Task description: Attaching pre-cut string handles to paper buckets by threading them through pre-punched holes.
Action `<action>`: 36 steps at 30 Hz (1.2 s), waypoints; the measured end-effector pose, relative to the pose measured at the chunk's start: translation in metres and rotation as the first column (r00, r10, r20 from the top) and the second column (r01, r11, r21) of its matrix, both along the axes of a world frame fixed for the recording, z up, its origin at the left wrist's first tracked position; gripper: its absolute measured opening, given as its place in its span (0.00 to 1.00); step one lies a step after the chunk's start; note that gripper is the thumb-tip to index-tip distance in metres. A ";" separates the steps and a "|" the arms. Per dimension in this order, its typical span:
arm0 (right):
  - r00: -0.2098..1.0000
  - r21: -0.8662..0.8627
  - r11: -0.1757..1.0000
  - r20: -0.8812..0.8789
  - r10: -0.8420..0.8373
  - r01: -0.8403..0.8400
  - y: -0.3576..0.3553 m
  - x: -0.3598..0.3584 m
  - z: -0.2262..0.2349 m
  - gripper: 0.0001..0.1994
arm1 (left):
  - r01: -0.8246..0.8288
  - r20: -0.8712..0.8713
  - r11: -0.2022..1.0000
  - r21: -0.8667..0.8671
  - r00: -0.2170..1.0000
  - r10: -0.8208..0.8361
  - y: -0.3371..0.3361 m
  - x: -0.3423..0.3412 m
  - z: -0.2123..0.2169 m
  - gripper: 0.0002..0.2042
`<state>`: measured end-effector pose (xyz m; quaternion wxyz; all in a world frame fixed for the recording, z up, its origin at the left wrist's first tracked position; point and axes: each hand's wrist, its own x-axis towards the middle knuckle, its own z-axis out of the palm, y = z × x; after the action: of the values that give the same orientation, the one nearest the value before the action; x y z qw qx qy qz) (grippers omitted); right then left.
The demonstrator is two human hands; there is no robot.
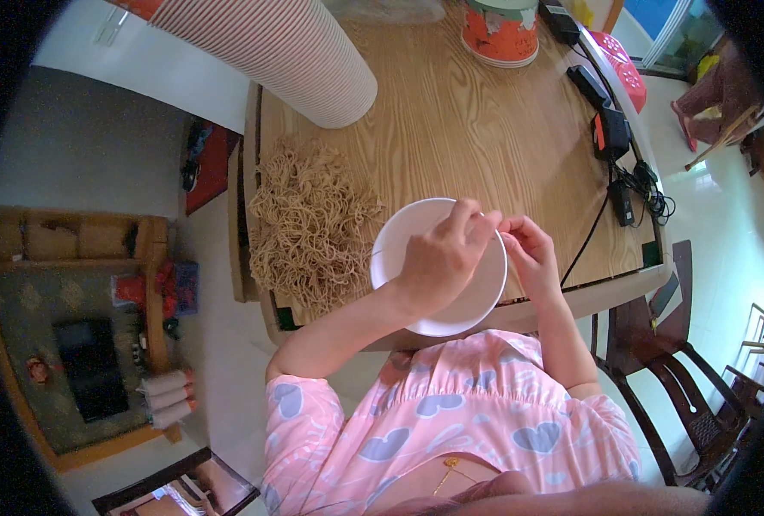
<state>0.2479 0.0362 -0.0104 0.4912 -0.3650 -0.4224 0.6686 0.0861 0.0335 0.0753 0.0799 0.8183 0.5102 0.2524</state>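
Note:
A white round paper bucket (483, 292) sits at the table's front edge, close against my body, its open top facing up. My left hand (444, 262) reaches over the bucket, fingers pinched together by its far right rim. From the outer side, my right hand (530, 251) meets it at the same rim, thumb and fingertips also pinched. Whatever lies between the fingertips is too small to make out. Left of the bucket is a tangled heap of tan cords (313, 224); a thin strand seems to cross the bucket's left rim.
A long stack of nested paper buckets (270, 60) lies at the far left. An orange-red bucket (500, 36) stands at the back. Black adapters (610, 133) and coiled cables (648, 191) run along the right edge. Dark wooden chairs (683, 378) and a person's legs (710, 96) appear beyond.

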 end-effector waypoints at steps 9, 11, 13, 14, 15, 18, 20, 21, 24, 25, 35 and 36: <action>0.876 0.282 0.959 0.471 -0.100 -0.042 0.025 -0.013 0.037 0.03 | 0.048 -0.191 0.997 -0.062 0.980 -0.059 0.017 -0.026 0.009 0.05; 0.826 0.313 0.931 0.564 -0.023 -0.188 0.037 -0.017 0.047 0.03 | -0.004 -0.181 0.997 -0.077 0.983 -0.010 0.020 -0.033 0.008 0.06; 0.743 0.298 0.907 0.669 0.024 -0.297 0.047 -0.022 0.055 0.03 | -0.055 -0.145 0.987 -0.150 0.989 0.033 0.021 -0.042 0.003 0.08; 0.652 0.264 0.884 0.756 0.060 -0.387 0.051 -0.026 0.059 0.03 | -0.069 -0.136 0.987 -0.142 0.990 0.049 0.021 -0.045 0.004 0.08; 0.644 0.267 0.876 0.762 0.064 -0.402 0.054 -0.030 0.063 0.03 | -0.086 -0.131 0.978 -0.189 0.989 0.062 0.019 -0.048 0.005 0.08; 0.504 0.368 0.738 0.862 -0.043 -0.566 0.062 -0.042 0.074 0.03 | -0.081 0.036 0.961 -0.266 0.995 0.094 0.016 -0.059 0.001 0.09; 0.484 0.438 0.689 0.863 -0.143 -0.578 0.065 -0.047 0.077 0.03 | -0.055 0.197 0.956 -0.288 0.974 0.116 0.016 -0.064 -0.011 0.11; 0.478 0.437 0.673 0.867 -0.139 -0.597 0.067 -0.049 0.080 0.03 | 0.036 0.383 0.928 -0.371 0.916 0.117 0.016 -0.065 -0.019 0.11; 0.525 0.486 0.666 0.835 -0.164 -0.566 0.066 -0.057 0.091 0.03 | 0.147 0.644 0.879 -0.454 0.736 0.210 0.016 -0.067 -0.037 0.11; 0.516 0.488 0.661 0.839 -0.175 -0.569 0.065 -0.060 0.095 0.03 | 0.169 0.707 0.858 -0.486 0.653 0.272 0.016 -0.067 -0.043 0.11; 0.483 0.465 0.603 0.863 -0.146 -0.648 0.039 -0.072 0.111 0.09 | 0.278 0.885 0.852 -0.444 0.285 0.368 0.002 -0.058 -0.071 0.07; 0.459 0.474 0.604 0.867 -0.193 -0.641 0.035 -0.068 0.112 0.10 | 0.267 0.901 0.862 -0.431 0.176 0.396 -0.002 -0.056 -0.076 0.06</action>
<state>0.1803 0.0713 0.1014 0.2077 -0.3353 -0.8939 0.2132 0.0304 0.0313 -0.0004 0.5851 0.3856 0.4190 0.5774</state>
